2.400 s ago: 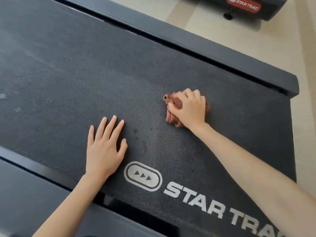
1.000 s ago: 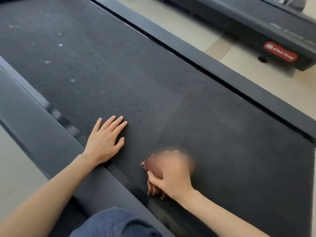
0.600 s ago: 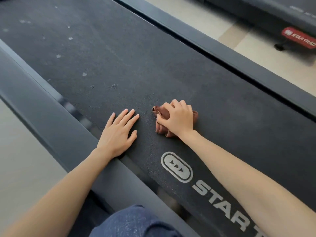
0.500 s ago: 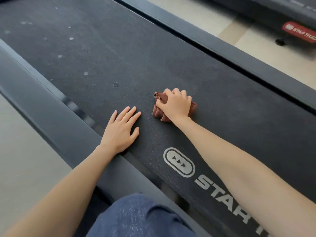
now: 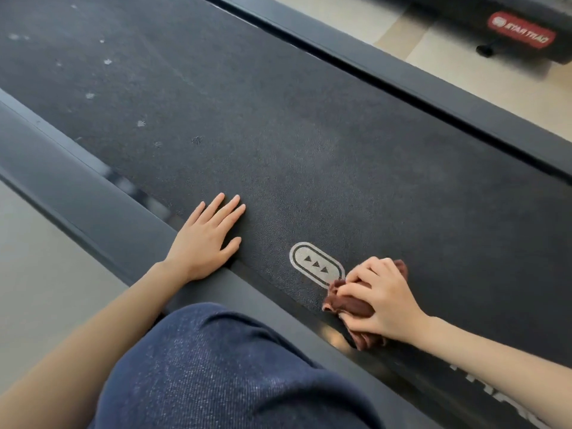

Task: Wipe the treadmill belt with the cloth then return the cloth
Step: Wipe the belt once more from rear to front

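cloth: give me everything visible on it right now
The cloth is reddish-brown, soft fabric by its look, bunched into a crumpled wad with visible folds. It lies on the treadmill belt at its near edge, just right of the white oval arrow logo, overlapping that logo's lower right end. The right hand presses down on top, fingers curled over it, hiding most of it; folds stick out to the left, below, and beyond the fingers. The left hand lies flat, apart.

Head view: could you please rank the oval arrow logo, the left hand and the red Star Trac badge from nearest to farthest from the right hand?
From the right hand, which is bunching the cloth:
1. Oval arrow logo, just beside it on the belt.
2. Left hand, flat at the belt's near edge.
3. Red Star Trac badge, on the neighbouring machine, top right.
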`<state>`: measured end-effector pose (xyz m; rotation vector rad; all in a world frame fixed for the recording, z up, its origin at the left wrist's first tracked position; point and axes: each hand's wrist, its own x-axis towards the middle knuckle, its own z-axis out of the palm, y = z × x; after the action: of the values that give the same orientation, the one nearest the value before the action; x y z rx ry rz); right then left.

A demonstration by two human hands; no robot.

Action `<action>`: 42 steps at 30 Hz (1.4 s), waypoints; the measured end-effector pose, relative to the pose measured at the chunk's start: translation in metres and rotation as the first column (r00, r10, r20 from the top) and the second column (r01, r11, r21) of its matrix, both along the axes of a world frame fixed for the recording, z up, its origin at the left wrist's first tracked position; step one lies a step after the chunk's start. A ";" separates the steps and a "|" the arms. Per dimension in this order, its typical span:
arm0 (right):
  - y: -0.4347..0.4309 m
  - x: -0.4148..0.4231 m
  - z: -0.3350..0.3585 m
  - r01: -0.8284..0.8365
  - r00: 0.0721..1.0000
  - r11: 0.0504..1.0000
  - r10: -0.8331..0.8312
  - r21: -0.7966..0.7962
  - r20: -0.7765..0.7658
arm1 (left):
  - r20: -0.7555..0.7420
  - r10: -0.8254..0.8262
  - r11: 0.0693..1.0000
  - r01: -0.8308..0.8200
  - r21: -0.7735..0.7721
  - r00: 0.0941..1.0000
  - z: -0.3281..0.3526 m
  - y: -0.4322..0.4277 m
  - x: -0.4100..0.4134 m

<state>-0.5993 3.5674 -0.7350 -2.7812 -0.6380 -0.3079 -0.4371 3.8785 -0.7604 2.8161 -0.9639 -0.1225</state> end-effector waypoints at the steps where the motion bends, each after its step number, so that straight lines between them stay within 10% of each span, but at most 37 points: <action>1: 0.003 0.000 -0.001 0.016 1.000 1.000 -0.016 0.006 0.014 | -0.004 -0.003 1.000 0.003 -0.005 1.000 0.001 0.002 0.000; 13: 0.096 0.133 -0.007 0.174 0.982 0.984 -0.176 0.043 0.066 | -0.026 0.047 0.997 -0.049 -0.064 0.999 0.007 -0.002 0.000; 19: 0.052 0.079 0.001 -0.089 0.990 0.996 0.087 -0.014 -0.112 | 0.014 0.114 0.993 -0.114 -0.007 0.993 0.008 0.014 0.008; 23: 0.042 0.054 -0.010 -0.149 0.988 0.989 0.149 -0.014 0.038 | -0.006 0.178 0.983 -0.178 0.042 0.984 0.011 0.029 0.028; 31: 0.119 0.160 -0.023 0.086 0.976 0.989 -0.108 0.117 0.188 | -0.026 0.260 0.965 -0.261 -0.033 0.965 0.006 0.028 0.031; 42: 0.108 0.213 -0.006 0.176 0.984 0.984 -0.176 0.000 -0.028 | -0.003 0.333 0.943 -0.332 -0.026 0.943 0.009 0.028 0.030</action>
<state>-0.3865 3.6756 -0.7414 -2.8395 -0.3849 -0.3043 -0.4068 3.9064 -0.7515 2.9049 -0.4718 -0.0645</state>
